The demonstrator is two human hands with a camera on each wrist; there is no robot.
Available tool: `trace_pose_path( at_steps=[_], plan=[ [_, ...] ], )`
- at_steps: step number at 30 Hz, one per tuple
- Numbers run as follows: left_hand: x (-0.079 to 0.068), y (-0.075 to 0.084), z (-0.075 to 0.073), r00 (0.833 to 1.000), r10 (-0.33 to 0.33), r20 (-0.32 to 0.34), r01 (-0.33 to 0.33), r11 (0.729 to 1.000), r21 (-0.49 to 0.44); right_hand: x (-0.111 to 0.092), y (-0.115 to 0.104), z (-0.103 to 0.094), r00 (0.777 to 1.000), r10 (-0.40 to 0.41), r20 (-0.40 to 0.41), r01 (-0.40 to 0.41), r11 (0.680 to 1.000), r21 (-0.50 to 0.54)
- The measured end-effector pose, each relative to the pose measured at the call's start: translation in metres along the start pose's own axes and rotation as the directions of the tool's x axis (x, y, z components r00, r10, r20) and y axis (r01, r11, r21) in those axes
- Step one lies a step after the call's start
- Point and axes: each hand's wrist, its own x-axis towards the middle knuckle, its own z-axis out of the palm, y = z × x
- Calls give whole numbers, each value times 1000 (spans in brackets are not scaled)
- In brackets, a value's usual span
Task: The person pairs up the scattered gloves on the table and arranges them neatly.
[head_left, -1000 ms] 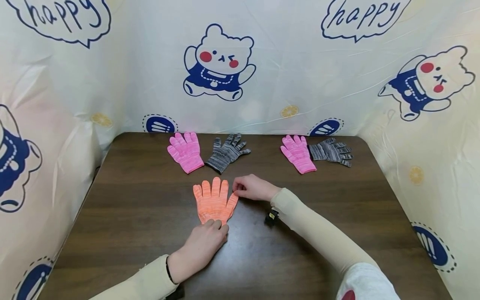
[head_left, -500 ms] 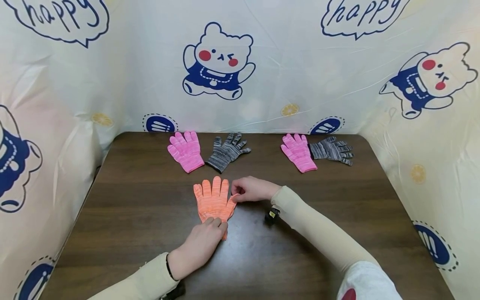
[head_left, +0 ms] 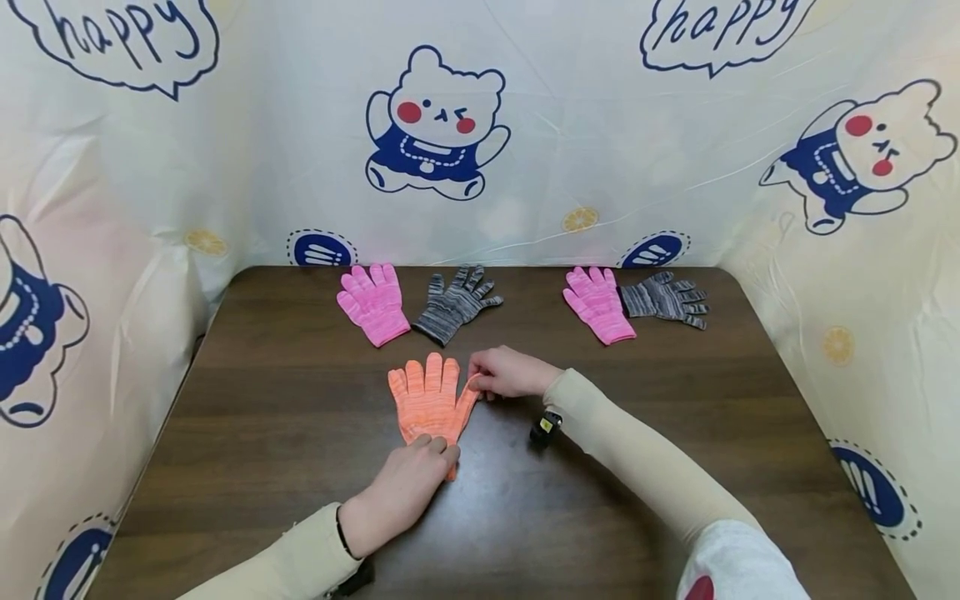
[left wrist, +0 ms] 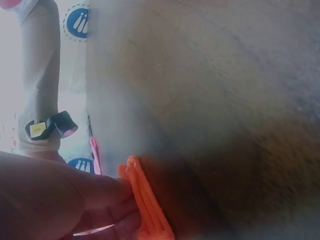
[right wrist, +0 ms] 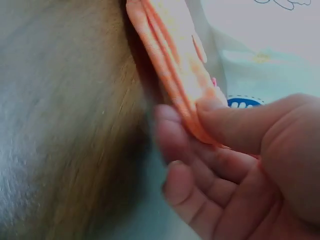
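An orange knit glove [head_left: 429, 404] lies on the brown table with its fingers pointing away from me. My right hand [head_left: 513, 372] pinches the tip of the glove's thumb, which stretches out to the right. In the right wrist view, thumb and fingers close around layered orange fabric [right wrist: 172, 65]. At the near end, my left hand [head_left: 408, 492] grips the cuff and covers most of it. The left wrist view has the folded cuff edge [left wrist: 147, 207] between thumb and fingers.
Along the table's [head_left: 300, 500] back edge lie a pink glove [head_left: 373, 305] beside a grey one [head_left: 456, 305], and to their right another pink glove [head_left: 600, 305] touching a grey one [head_left: 664, 298]. A printed sheet [head_left: 300, 150] hangs behind and around the table.
My right hand shifts slightly left, then back out to the right, and the glove's thumb now looks longer and straighter. My left hand stays at the cuff.
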Motion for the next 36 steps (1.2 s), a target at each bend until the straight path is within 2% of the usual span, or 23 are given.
trace_pose_path(
  at_steps=[4, 9, 17, 25, 29, 32, 36],
  plan=[
    [0, -1, 2, 1000, 6, -3, -6, 1000, 19, 2, 3, 0, 998, 34, -47, -33, 999, 34],
    [0, -2, 2, 1000, 7, 15, -7, 1000, 3, 4, 8, 6, 994, 96, -44, -94, 995, 45],
    [-1, 1, 0, 1000, -7, 21, 7, 1000, -2, 3, 6, 3, 995, 63, -82, -64, 998, -11],
    [-1, 4, -3, 999, -42, -35, 42, 999, 10, 5, 12, 3, 991, 128, -24, -123, 979, 166],
    [-2, 4, -6, 999, -18, -30, 19, 999, 31, 9, 17, 5, 989, 145, -16, -138, 968, 208],
    [-3, 4, -8, 1000, 10, -15, -9, 998, 63, 12, 19, 6, 989, 148, -19, -142, 969, 201],
    [-3, 3, -10, 997, 28, -68, -22, 996, 85, 12, 18, 4, 990, 140, -19, -135, 975, 178]
  ],
)
